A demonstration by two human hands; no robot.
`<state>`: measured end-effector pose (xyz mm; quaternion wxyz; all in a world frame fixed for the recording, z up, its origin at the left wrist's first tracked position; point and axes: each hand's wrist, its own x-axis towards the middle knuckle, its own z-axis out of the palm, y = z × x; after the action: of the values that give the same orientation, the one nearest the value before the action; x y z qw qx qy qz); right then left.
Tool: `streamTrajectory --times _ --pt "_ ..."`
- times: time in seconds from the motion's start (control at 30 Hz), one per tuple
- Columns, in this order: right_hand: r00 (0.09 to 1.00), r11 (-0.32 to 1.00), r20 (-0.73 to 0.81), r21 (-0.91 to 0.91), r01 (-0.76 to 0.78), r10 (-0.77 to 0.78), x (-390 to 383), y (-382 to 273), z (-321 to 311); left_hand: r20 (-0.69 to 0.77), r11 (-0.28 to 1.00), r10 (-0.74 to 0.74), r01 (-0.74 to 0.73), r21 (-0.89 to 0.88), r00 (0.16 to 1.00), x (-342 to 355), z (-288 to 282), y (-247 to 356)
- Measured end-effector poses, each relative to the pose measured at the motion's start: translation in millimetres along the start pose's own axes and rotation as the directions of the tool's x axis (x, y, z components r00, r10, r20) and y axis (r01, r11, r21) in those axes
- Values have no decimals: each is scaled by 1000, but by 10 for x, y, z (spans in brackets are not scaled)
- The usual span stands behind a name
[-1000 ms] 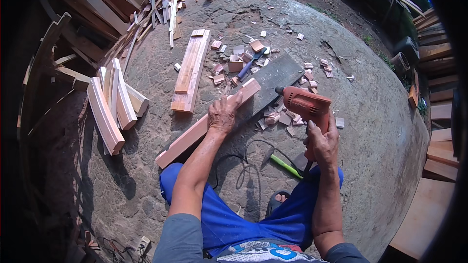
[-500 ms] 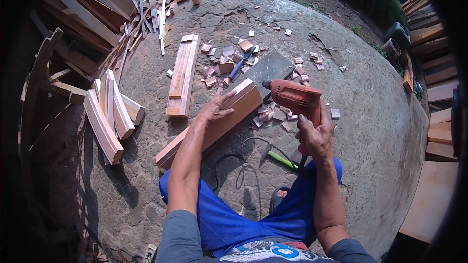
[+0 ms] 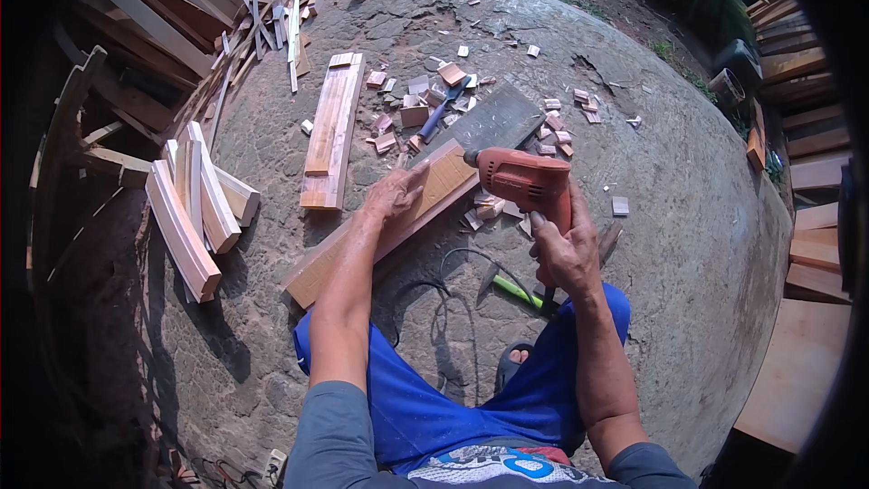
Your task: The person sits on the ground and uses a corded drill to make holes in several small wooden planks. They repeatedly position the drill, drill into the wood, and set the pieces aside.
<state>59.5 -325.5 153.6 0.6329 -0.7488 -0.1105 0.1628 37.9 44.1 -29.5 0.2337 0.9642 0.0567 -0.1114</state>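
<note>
My left hand (image 3: 396, 194) grips a squared wooden beam (image 3: 425, 183) that slants from my left knee up to a grey board (image 3: 507, 116); its far end rests by that board. In my right hand (image 3: 570, 258) is a red power drill (image 3: 523, 178), held by its handle. The drill's dark chuck points left, close to the far end of the beam; no bit can be made out. Below the drill lies a hammer with a green handle (image 3: 516, 288), near my right knee. A blue-handled chisel (image 3: 437, 118) lies beyond the beam among wood offcuts (image 3: 415, 116).
Another beam (image 3: 331, 136) lies on the concrete ground (image 3: 697, 244), left of centre. Several curved wooden pieces (image 3: 188, 208) are stacked farther left. A black cord (image 3: 444, 285) loops between my knees. Scrap strips (image 3: 272, 9) pile up at the far left, and planks (image 3: 819, 140) line the right side.
The beam has been rolled, so a yellower face now shows upward. My left hand has shifted on it. The drill has moved slightly left, with its chuck nearer the beam's end.
</note>
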Motion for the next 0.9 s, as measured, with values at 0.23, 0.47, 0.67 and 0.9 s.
streamTrajectory --times 0.23,0.47,0.67,0.9 --pt "999 997 30 -73 36 -33 188 134 142 -77 968 -203 212 132 976 -13 -2 369" --pt "998 996 65 -89 12 -6 387 63 403 -307 958 -195 248 142 931 -87 259 342" --pt "996 998 84 -53 -23 27 500 218 478 -368 962 -187 247 121 911 -113 310 357" --pt "993 999 103 -5 -53 54 535 248 497 -398 964 -172 237 121 901 -113 330 355"
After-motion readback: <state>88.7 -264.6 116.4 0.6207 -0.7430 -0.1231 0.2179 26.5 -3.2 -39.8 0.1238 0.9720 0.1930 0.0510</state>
